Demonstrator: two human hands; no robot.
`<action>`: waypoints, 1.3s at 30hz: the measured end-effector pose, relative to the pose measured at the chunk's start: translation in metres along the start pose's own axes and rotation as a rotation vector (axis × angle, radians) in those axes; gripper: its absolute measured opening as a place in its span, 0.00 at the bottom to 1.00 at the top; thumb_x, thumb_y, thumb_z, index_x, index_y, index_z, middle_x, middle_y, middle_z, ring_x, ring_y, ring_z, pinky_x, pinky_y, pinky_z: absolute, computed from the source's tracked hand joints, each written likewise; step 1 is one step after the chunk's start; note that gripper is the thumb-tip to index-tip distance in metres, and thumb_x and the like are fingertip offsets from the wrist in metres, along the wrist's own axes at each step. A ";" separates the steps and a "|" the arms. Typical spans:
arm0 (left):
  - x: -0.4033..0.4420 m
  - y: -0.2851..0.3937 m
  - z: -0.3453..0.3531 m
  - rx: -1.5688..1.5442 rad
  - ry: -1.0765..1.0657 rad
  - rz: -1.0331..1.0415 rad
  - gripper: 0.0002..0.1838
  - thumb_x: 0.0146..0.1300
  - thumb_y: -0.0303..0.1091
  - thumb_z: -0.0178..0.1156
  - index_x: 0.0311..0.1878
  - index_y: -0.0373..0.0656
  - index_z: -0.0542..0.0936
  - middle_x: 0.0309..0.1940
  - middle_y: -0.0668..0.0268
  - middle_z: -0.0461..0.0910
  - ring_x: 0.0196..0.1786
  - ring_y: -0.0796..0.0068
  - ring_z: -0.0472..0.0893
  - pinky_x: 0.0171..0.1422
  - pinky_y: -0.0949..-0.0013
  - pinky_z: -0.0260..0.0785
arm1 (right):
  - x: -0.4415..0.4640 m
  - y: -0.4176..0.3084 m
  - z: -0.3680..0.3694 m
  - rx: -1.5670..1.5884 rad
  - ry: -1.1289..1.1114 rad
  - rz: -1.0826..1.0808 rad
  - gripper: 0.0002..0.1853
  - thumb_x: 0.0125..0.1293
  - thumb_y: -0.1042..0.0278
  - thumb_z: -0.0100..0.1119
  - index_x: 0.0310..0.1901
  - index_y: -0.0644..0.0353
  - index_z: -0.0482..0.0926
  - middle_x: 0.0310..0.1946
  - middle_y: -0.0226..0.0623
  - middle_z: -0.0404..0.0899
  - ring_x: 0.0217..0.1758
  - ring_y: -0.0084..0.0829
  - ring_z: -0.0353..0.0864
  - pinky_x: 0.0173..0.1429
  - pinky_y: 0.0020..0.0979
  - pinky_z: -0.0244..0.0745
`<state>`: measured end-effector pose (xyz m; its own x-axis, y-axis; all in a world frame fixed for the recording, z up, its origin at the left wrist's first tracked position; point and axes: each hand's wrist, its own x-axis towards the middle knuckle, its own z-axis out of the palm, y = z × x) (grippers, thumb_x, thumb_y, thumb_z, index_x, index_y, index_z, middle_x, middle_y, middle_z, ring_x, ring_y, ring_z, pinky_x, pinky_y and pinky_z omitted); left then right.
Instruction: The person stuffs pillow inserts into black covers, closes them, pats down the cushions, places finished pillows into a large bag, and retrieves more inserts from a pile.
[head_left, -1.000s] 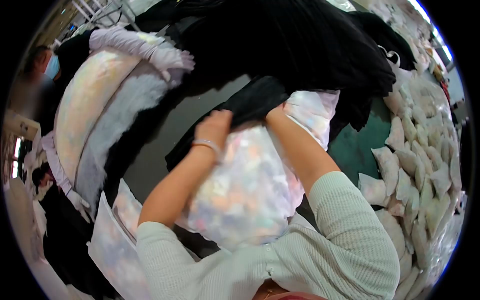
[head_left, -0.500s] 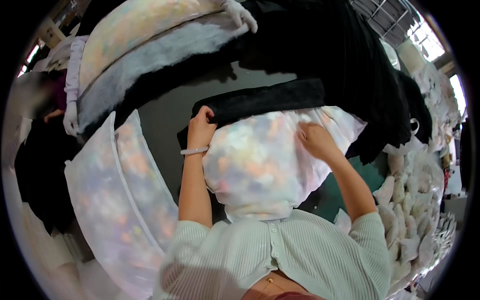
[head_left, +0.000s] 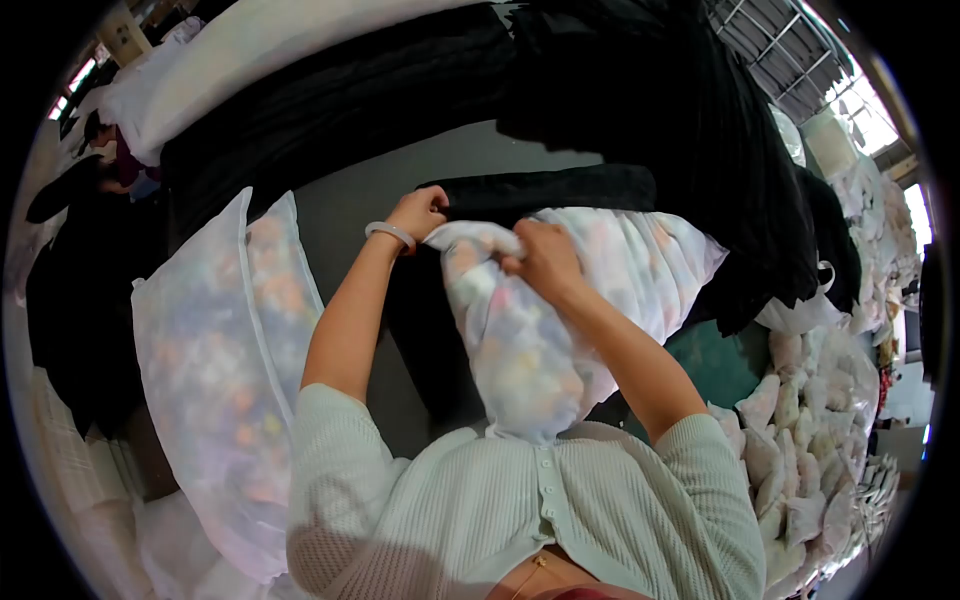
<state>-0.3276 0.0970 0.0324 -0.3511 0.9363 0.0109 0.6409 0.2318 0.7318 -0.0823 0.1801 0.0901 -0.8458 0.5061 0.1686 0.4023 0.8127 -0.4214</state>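
A soft, white, see-through bag (head_left: 525,345) with blurry pastel filling lies in front of my chest, bunched and creased. My right hand (head_left: 545,258) is closed on a gathered fold of its upper part. Along the bag's far edge runs a folded strip of black cloth (head_left: 555,187). My left hand (head_left: 418,214), with a pale bangle on the wrist, has its fingers curled around the left end of that cloth, close to the bag's upper left corner. The fingertips are partly hidden.
Similar pastel-filled bags (head_left: 205,370) stand at the left. Black fabric (head_left: 640,80) is heaped at the back and right. A long white roll (head_left: 270,50) lies at the far side. Many small pale bundles (head_left: 810,440) pile up at right. A person (head_left: 115,165) is at far left.
My right hand has moved left, drawing the bag's fabric into a bunch; the bag's left side has shifted right. My left hand rose slightly. Another person's gloved hands and the grey fluffy material left view.
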 end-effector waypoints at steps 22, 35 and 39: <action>-0.058 0.059 0.059 0.350 0.545 0.372 0.14 0.45 0.30 0.69 0.33 0.44 0.73 0.26 0.63 0.75 0.32 0.58 0.80 0.32 0.59 0.72 | -0.043 0.023 -0.032 -0.277 -0.247 -0.347 0.38 0.62 0.43 0.58 0.70 0.54 0.64 0.71 0.52 0.60 0.74 0.53 0.58 0.76 0.51 0.47; -0.063 0.072 0.044 0.611 0.232 0.423 0.09 0.55 0.36 0.62 0.31 0.43 0.72 0.26 0.60 0.76 0.30 0.56 0.81 0.32 0.55 0.73 | -0.023 0.021 0.023 -0.283 -0.155 -0.092 0.34 0.51 0.44 0.64 0.57 0.56 0.76 0.49 0.46 0.75 0.57 0.48 0.68 0.71 0.57 0.52; -0.064 0.090 0.025 0.724 0.108 0.375 0.08 0.58 0.35 0.59 0.34 0.43 0.72 0.28 0.58 0.76 0.30 0.53 0.81 0.33 0.54 0.74 | -0.047 0.023 -0.002 -0.128 0.068 -0.233 0.33 0.53 0.45 0.62 0.59 0.55 0.75 0.57 0.46 0.74 0.64 0.48 0.67 0.74 0.55 0.50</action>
<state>-0.2298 0.0644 0.0803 -0.0662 0.9634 0.2597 0.9974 0.0561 0.0463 -0.0321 0.1755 0.0746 -0.8969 0.3162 0.3093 0.2446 0.9372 -0.2488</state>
